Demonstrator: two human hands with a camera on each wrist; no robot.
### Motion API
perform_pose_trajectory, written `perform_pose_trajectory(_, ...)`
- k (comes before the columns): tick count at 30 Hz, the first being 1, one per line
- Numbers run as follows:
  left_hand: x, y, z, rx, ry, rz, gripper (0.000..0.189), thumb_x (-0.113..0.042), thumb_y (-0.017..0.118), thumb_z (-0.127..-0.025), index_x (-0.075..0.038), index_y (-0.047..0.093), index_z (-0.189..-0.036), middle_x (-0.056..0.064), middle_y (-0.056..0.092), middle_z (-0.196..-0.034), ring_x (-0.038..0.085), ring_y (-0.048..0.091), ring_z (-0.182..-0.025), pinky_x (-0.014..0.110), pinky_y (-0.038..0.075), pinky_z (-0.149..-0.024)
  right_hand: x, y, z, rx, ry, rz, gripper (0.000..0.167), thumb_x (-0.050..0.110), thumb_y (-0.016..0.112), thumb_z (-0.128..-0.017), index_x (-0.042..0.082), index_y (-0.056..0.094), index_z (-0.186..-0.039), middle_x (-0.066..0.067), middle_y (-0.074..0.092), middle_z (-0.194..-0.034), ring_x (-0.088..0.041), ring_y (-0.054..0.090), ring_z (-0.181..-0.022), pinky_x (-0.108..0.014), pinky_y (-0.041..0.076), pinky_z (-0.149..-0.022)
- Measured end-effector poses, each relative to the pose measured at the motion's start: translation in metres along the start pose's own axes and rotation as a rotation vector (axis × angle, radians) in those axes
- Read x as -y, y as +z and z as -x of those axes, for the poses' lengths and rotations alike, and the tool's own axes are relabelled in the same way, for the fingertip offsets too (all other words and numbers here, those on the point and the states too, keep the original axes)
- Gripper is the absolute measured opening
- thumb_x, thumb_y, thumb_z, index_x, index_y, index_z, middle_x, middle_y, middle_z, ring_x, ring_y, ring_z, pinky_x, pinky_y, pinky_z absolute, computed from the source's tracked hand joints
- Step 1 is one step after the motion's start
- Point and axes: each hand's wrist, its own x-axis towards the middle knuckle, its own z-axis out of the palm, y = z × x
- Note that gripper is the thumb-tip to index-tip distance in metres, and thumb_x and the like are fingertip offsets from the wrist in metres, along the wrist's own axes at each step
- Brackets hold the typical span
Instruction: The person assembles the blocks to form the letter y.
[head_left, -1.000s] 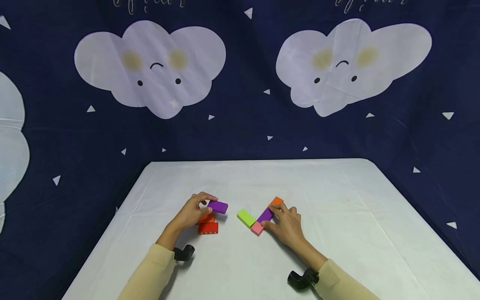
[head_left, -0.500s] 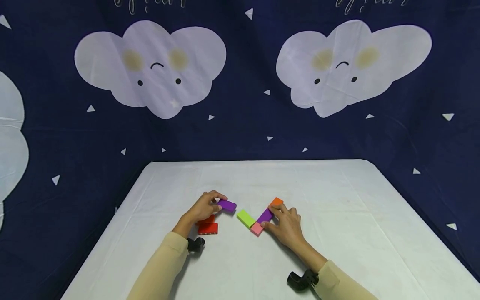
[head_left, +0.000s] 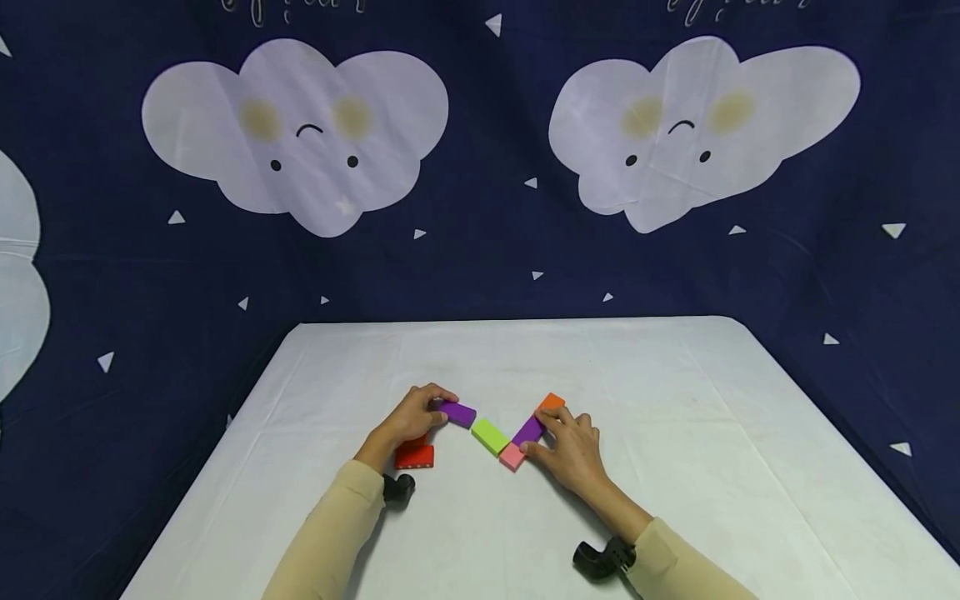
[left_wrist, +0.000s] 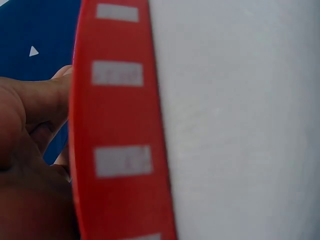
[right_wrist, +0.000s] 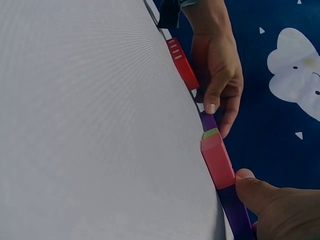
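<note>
My left hand [head_left: 408, 418] pinches a purple block [head_left: 458, 414] between thumb and fingers. The block's right end is right at the upper-left end of a lime-green block [head_left: 491, 437]. From there a pink block [head_left: 512, 457], a second purple block [head_left: 527, 431] and an orange block [head_left: 552, 401] run on in a V-shaped line. My right hand [head_left: 573, 450] holds the second purple block, thumb near its pink end and fingertips near its orange end. In the right wrist view the right thumb [right_wrist: 247, 187] lies where pink [right_wrist: 218, 162] and purple [right_wrist: 235, 212] meet.
A red block [head_left: 415, 457] with white marks lies below the left hand, with an orange-red block partly hidden behind it. It looms large in the left wrist view [left_wrist: 117, 120]. The white table [head_left: 637, 367] ends at a dark blue cloth [head_left: 495, 250] with clouds.
My left hand has moved right with its purple block, from above the red blocks down to the lime-green block's end. The right hand and its blocks have stayed in place.
</note>
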Motion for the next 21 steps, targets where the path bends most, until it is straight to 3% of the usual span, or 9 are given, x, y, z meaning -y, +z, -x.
perform_pose_trajectory(4,0.002,0.001,0.0,0.009,-0.014,-0.012,0.031,0.001,0.064,-0.083,-0.017,0.069,-0.108,0.008,0.059,-0.101,0.021,0.043,-0.094,0.035,0.032,-0.083,0.001,0.0,0.0,0.002,0.002,-0.005,0.061,0.043,0.078,-0.07,0.013,0.065,-0.121,0.0,0.061,-0.115,-0.024,0.043,-0.084,-0.034,0.028,-0.07)
perform_pose_trajectory(10,0.001,0.001,0.003,-0.011,-0.015,-0.032,0.034,-0.004,0.067,-0.083,-0.015,0.067,-0.116,0.009,0.061,-0.109,0.021,0.046,-0.096,0.036,0.035,-0.085,0.0,0.001,0.001,0.011,0.007,-0.001,0.061,0.043,0.078,-0.07,0.013,0.065,-0.122,0.0,0.061,-0.116,-0.023,0.042,-0.084,-0.034,0.027,-0.07)
perform_pose_trajectory(16,-0.004,0.004,0.009,-0.104,-0.043,-0.059,0.04,-0.021,0.071,-0.083,-0.013,0.064,-0.121,0.012,0.061,-0.114,0.023,0.048,-0.101,0.039,0.04,-0.086,0.001,0.0,0.0,-0.006,-0.006,0.001,0.061,0.043,0.078,-0.07,0.012,0.065,-0.121,-0.001,0.061,-0.115,-0.024,0.042,-0.083,-0.034,0.027,-0.07)
perform_pose_trajectory(21,-0.007,0.008,0.012,-0.192,-0.061,-0.082,0.04,-0.026,0.073,-0.081,-0.013,0.065,-0.119,0.01,0.065,-0.114,0.025,0.049,-0.104,0.042,0.037,-0.089,0.001,0.0,-0.001,-0.003,-0.006,0.005,0.061,0.043,0.078,-0.07,0.013,0.064,-0.122,0.0,0.061,-0.115,-0.024,0.043,-0.084,-0.034,0.027,-0.07)
